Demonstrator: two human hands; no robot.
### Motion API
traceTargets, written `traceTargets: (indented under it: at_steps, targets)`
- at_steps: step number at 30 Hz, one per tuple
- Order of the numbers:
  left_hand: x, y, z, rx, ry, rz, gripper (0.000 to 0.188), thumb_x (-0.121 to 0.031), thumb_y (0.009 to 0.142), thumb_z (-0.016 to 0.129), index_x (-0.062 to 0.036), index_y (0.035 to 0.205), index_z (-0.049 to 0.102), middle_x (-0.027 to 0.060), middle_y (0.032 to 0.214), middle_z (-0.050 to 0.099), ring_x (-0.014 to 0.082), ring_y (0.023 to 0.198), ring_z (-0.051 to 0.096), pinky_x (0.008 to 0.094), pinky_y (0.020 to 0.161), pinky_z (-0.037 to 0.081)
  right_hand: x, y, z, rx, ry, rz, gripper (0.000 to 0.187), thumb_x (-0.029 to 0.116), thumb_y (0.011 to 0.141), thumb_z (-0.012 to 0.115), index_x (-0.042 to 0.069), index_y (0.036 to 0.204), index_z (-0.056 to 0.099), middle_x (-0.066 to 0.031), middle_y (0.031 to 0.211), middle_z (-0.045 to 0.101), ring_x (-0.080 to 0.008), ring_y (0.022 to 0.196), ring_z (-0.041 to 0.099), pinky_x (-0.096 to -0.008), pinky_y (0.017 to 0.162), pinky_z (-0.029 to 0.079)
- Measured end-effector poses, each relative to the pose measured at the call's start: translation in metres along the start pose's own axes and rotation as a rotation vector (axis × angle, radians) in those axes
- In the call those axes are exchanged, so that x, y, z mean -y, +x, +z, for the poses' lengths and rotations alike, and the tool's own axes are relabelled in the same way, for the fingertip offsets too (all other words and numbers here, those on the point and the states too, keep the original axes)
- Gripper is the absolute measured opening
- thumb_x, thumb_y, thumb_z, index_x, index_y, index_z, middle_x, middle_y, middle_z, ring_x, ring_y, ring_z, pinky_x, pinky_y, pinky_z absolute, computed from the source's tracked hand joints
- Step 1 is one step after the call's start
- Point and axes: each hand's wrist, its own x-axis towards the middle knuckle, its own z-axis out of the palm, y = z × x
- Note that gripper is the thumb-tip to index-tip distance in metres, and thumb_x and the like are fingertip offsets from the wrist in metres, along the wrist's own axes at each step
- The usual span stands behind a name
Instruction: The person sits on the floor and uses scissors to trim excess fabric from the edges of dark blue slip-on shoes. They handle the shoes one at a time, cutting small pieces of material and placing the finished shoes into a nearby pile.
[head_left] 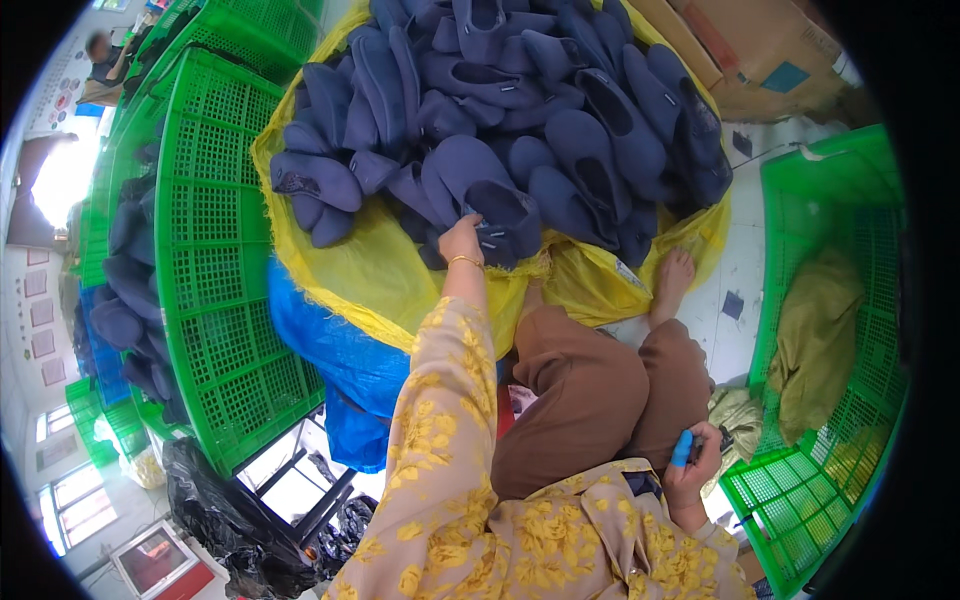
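Left arm [435,400] reaches up middle, left hand [462,242] pinching shoe [468,168]. Right hand [692,468] curled, lower right; can't tell grip.

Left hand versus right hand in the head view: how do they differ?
The left hand is on a navy shoe in the pile; the right hand is away from it, near the lap. The left wears a gold-coloured bracelet; none shows on the right. The right has a blue finger cover; none shows on the left. Both have yellow-flowered sleeves.
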Motion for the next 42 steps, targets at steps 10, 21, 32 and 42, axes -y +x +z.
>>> traceTargets:
  at_steps: [10,21,32,42]
  targets:
    - [-0.039,-0.001,-0.125,0.706,-0.203,0.034,0.022,-0.001,0.075,0.065,0.0106,0.094,0.065,0.0156,0.084,0.067,0.027,0.07,0.066,0.037,0.064,0.053,0.0,-0.003,0.001,-0.038,0.041,0.02,0.003,0.005,0.089,0.057,0.004,0.089,0.055,-0.0026,0.068,0.048,-0.0109,0.048,0.038,-0.0263,0.045,0.031]
    - [0.032,-0.028,-0.515,0.464,-0.07,0.055,0.045,-0.003,0.08,0.062,0.0028,0.123,0.056,0.0097,0.114,0.064,0.0208,0.1,0.063,0.0324,0.087,0.051,-0.004,-0.006,0.001,-0.003,0.119,0.016,0.004,0.003,0.092,0.055,0.001,0.095,0.053,-0.0019,0.081,0.051,-0.0062,0.061,0.04,-0.0206,0.052,0.033]
    - [0.139,-0.059,-0.278,0.238,1.269,0.585,0.083,-0.043,0.077,0.073,-0.0027,0.141,0.037,0.0267,0.137,0.044,0.0412,0.123,0.048,0.0471,0.099,0.044,0.001,-0.004,0.004,-0.087,0.046,-0.16,0.006,0.004,0.091,0.056,0.002,0.096,0.054,-0.0016,0.083,0.053,-0.0059,0.061,0.041,-0.0204,0.052,0.034]
    - [0.077,-0.021,-0.267,0.35,1.485,0.592,0.043,-0.023,0.076,0.073,-0.0048,0.112,0.058,0.0189,0.11,0.065,0.0359,0.098,0.065,0.0443,0.084,0.053,0.009,-0.006,-0.003,-0.031,0.001,-0.01,0.004,0.004,0.089,0.059,0.004,0.091,0.055,-0.0001,0.07,0.05,-0.0076,0.054,0.04,-0.0238,0.049,0.032]
